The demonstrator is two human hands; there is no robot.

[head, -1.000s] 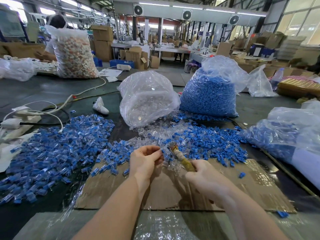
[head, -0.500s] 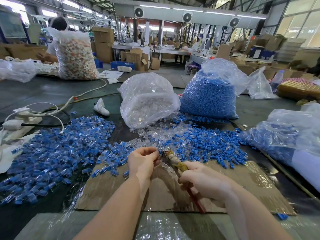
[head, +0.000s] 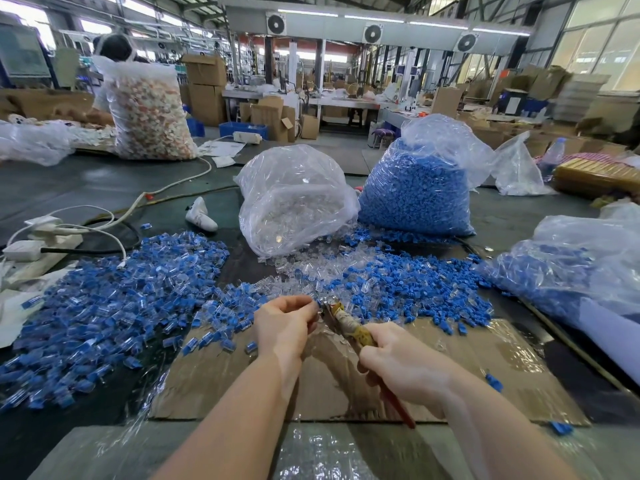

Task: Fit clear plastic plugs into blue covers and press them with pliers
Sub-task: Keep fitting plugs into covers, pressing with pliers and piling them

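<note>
My left hand (head: pixel 285 322) pinches a small blue cover with a clear plug at its fingertips, right at the jaws of the pliers (head: pixel 343 320). My right hand (head: pixel 405 370) grips the pliers' tape-wrapped, red-tipped handles. The piece itself is mostly hidden by my fingers. Loose blue covers (head: pixel 408 289) and clear plugs (head: pixel 311 268) lie just beyond my hands. A big heap of assembled blue-and-clear pieces (head: pixel 114 306) spreads to the left.
A clear bag of plugs (head: pixel 294 202) and a bag of blue covers (head: pixel 415 192) stand behind the piles. Another bag of blue parts (head: pixel 571 268) lies at right. Taped cardboard (head: pixel 467 358) lies under my hands. Cables and a power strip (head: pixel 24 249) sit far left.
My right hand swung the pliers' jaws leftward until they met the piece at my left fingertips. My left hand stayed nearly in place.
</note>
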